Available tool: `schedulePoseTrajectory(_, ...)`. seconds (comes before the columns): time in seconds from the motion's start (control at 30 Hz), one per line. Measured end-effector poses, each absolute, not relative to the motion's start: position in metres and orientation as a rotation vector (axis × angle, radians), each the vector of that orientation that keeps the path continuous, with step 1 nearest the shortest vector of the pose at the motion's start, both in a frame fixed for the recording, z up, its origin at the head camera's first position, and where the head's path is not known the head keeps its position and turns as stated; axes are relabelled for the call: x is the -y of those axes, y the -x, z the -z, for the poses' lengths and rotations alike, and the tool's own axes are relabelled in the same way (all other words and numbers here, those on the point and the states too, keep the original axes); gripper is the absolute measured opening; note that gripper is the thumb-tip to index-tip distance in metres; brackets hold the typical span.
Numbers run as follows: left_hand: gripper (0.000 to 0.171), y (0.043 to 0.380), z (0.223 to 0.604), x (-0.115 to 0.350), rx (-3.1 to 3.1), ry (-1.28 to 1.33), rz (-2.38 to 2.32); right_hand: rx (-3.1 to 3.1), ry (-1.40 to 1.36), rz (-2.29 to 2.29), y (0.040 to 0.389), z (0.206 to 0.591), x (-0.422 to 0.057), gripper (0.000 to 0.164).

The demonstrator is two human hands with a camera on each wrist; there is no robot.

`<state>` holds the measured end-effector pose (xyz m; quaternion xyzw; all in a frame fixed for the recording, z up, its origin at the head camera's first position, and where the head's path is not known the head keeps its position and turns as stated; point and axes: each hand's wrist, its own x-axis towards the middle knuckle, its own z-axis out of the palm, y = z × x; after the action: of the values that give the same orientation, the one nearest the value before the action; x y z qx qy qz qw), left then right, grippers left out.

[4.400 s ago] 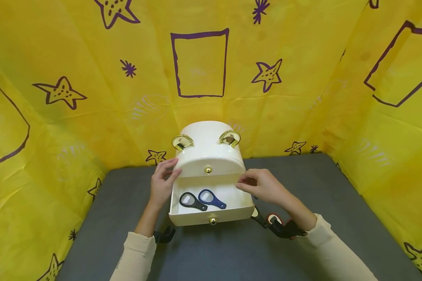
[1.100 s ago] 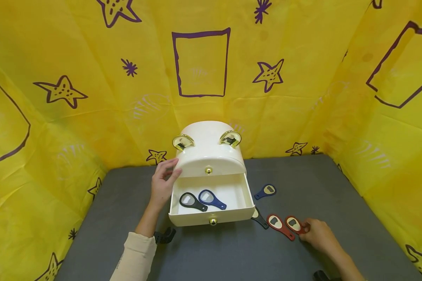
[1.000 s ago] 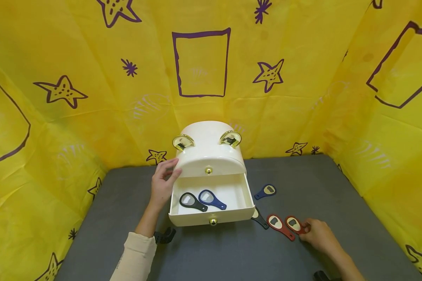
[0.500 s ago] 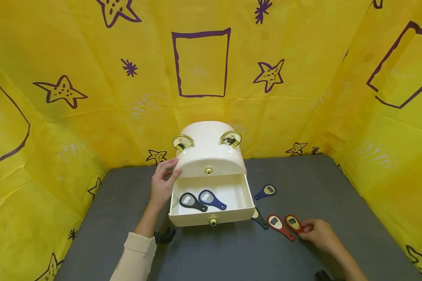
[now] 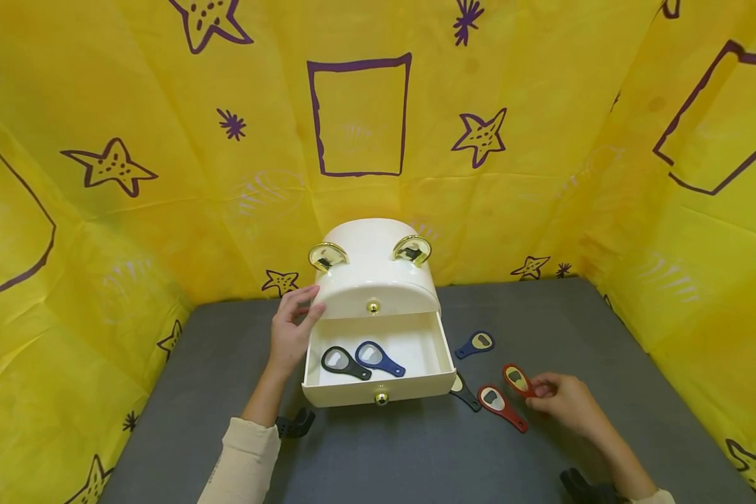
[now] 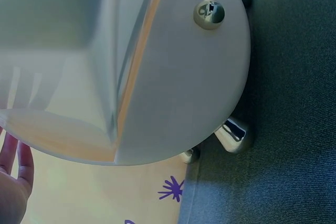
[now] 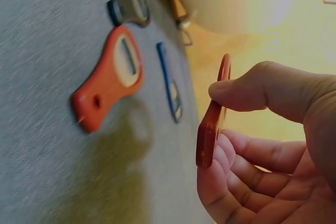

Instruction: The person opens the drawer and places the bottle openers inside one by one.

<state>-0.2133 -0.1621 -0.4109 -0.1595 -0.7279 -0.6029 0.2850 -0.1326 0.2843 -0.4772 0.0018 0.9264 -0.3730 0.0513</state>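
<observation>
In the head view my right hand (image 5: 565, 404) pinches a red bottle opener (image 5: 518, 380) by its handle end, lifted off the table. The right wrist view shows this opener (image 7: 209, 129) edge-on between thumb and fingers. My left hand (image 5: 292, 332) rests against the left side of a white, round-topped drawer box (image 5: 378, 245), its fingers loosely bent. The box's lower drawer (image 5: 346, 396) stands pulled out. Inside it lie a black bottle opener (image 5: 356, 372) and a blue one (image 5: 388, 365). A second red opener (image 5: 510, 416) lies on the table below the held one.
Right of the drawer lie another blue opener (image 5: 474, 344) and another black one (image 5: 470, 398), its head partly hidden by the drawer's corner. Gold ears (image 5: 412, 249) stick up from the box top. Yellow patterned cloth (image 5: 359, 112) walls surround the grey table (image 5: 378, 455).
My right hand went from the drawer's right side to the table, took the red opener by its handle and has lifted it up and leftward. My left hand has stayed put.
</observation>
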Motion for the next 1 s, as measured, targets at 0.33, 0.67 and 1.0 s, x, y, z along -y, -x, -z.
schedulePoseTrajectory(0.33,0.027,0.213,0.411,0.162,1.954,0.417,1.608,-2.839,0.058,1.216,0.145,0.450,-0.263,0.034)
schedulePoseTrajectory(0.67,0.027,0.211,0.409,0.163,1.965,0.398,1.601,-2.897,0.208,1.241,0.161,0.423,-0.238,0.029)
schedulePoseTrajectory(1.0,0.027,0.211,0.407,0.162,1.968,0.401,1.599,-2.909,0.351,1.291,0.175,0.394,-0.214,0.032)
